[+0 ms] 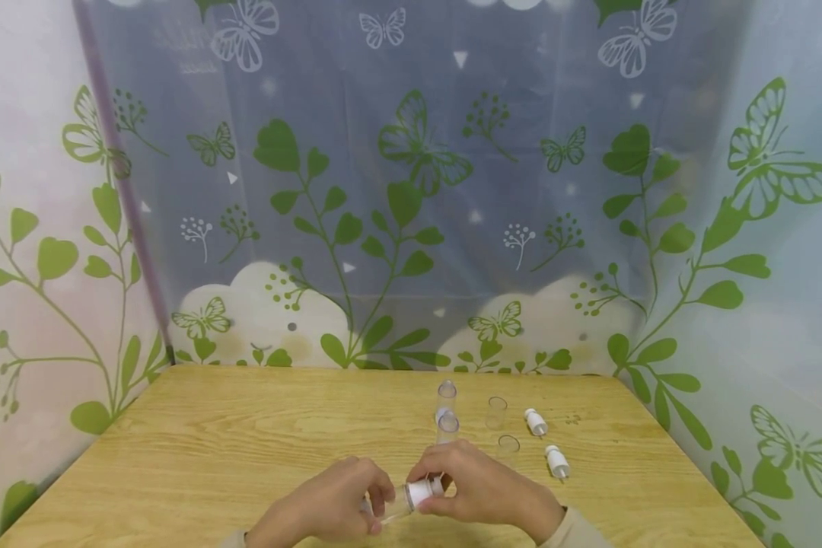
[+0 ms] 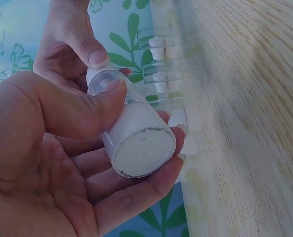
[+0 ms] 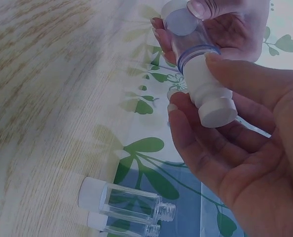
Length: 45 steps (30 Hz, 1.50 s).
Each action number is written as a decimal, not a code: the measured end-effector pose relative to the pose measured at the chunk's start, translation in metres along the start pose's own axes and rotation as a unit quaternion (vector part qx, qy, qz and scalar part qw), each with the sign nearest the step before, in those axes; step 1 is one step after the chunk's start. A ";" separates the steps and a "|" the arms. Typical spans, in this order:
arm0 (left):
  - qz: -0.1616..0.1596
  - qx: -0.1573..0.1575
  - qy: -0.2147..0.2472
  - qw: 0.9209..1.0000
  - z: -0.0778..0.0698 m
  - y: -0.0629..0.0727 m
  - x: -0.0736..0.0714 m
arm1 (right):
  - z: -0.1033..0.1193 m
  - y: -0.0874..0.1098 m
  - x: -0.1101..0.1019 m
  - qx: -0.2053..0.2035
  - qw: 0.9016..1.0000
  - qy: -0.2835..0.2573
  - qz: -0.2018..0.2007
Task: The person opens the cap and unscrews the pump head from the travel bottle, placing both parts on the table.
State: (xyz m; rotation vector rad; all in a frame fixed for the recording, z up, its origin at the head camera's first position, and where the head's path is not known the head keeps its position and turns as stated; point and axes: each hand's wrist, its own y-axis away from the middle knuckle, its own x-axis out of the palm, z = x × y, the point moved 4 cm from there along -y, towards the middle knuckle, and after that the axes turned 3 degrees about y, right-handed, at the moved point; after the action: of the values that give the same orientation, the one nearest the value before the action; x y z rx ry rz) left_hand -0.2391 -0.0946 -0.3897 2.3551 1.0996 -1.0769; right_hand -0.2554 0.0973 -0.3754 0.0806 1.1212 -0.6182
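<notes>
Low over the table's front, my left hand (image 1: 336, 498) holds a clear bottle (image 1: 397, 504) by its lower part. In the left wrist view the thumb presses the side of the bottle's white base (image 2: 142, 150), with fingers curled beneath. At the other end, my right hand (image 1: 486, 483) grips a white pump top (image 1: 421, 493) between thumb and fingers. From the right wrist view, the white pump top (image 3: 208, 86) sits in line with the bottle, against a bluish ring at the clear part. Whether it is screwed tight cannot be seen.
Beyond the hands, two clear bottles (image 1: 447, 399) with white bases stand one behind the other. To their right are two clear caps (image 1: 496, 412) and two white pump tops (image 1: 557, 462) on the wooden table (image 1: 246, 426). Patterned curtains (image 1: 356, 228) enclose the back and sides.
</notes>
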 end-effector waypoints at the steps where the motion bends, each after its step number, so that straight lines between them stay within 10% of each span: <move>1: 0.000 0.000 0.000 1.000 0.000 0.000 0.000 | 0.000 0.000 0.000 0.004 1.000 -0.001 0.002; 10: 0.004 -0.010 0.012 1.000 0.003 -0.001 -0.001 | -0.005 0.001 0.001 0.059 0.996 -0.058 0.038; 45: -0.004 0.000 0.015 1.000 0.002 -0.001 -0.003 | -0.004 0.001 0.000 0.020 0.998 -0.051 0.007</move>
State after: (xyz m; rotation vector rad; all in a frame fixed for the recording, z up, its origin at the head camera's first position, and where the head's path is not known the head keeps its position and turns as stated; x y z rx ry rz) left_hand -0.2422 -0.0969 -0.3892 2.3772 1.1195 -1.0470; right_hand -0.2586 0.0997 -0.3773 0.0911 1.0098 -0.6251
